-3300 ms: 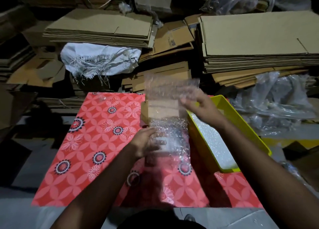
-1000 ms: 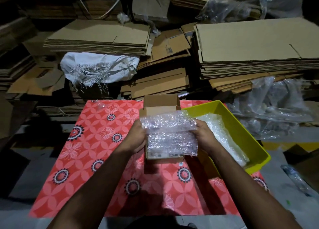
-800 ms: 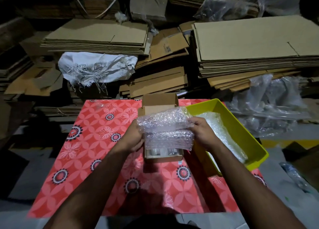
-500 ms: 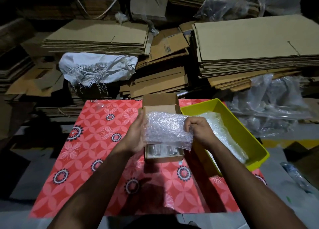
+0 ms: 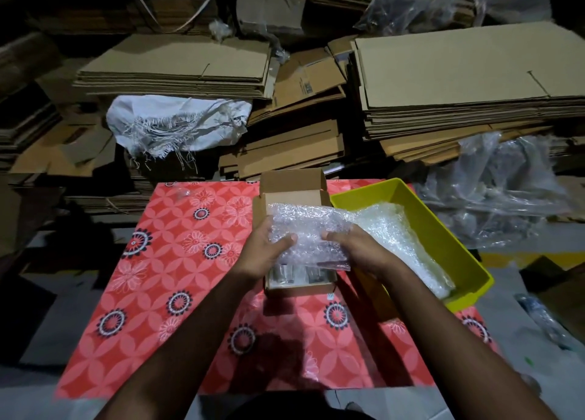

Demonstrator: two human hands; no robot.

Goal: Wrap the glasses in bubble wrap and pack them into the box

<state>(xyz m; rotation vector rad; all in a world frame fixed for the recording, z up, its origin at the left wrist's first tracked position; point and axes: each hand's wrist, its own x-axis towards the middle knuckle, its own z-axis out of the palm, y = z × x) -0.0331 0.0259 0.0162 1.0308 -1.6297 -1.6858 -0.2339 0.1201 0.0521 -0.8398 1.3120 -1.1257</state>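
A small open cardboard box (image 5: 292, 182) stands on the red patterned cloth (image 5: 177, 261), its lid flap upright at the back. Glasses (image 5: 286, 274) show in the box's near end. Just above the box I hold a folded piece of bubble wrap (image 5: 305, 226). My left hand (image 5: 264, 253) grips its left side with the thumb on top. My right hand (image 5: 354, 248) grips its right side. The wrap hides most of the box's inside.
A yellow plastic bin (image 5: 443, 229) holding more bubble wrap (image 5: 402, 242) sits right of the box. Stacks of flat cardboard (image 5: 459, 71) and a white sack (image 5: 177, 122) fill the back. Clear plastic bags (image 5: 493, 188) lie at right.
The bubble wrap sheet, first held stretched upright, has been folded down into a compact pad. Both hands have lowered it close over the box.
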